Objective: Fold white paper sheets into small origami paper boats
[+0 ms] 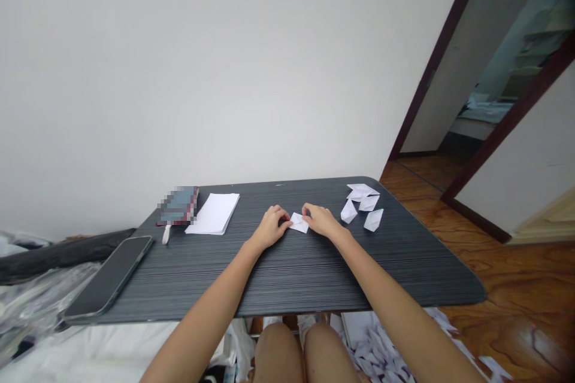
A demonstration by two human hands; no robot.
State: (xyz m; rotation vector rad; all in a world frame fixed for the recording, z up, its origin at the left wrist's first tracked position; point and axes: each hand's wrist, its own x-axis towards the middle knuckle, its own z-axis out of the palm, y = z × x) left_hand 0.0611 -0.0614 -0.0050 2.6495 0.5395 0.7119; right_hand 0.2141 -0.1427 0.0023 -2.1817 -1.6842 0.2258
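A small folded piece of white paper lies on the dark striped table near its middle. My left hand pinches the paper's left edge with curled fingers. My right hand presses and grips its right edge, fingers closed on it. Both forearms reach in from the near edge of the table.
Several folded white paper shapes sit at the table's back right. A stack of white sheets and a small book lie at the back left, a phone at the front left corner. More paper litters the wooden floor.
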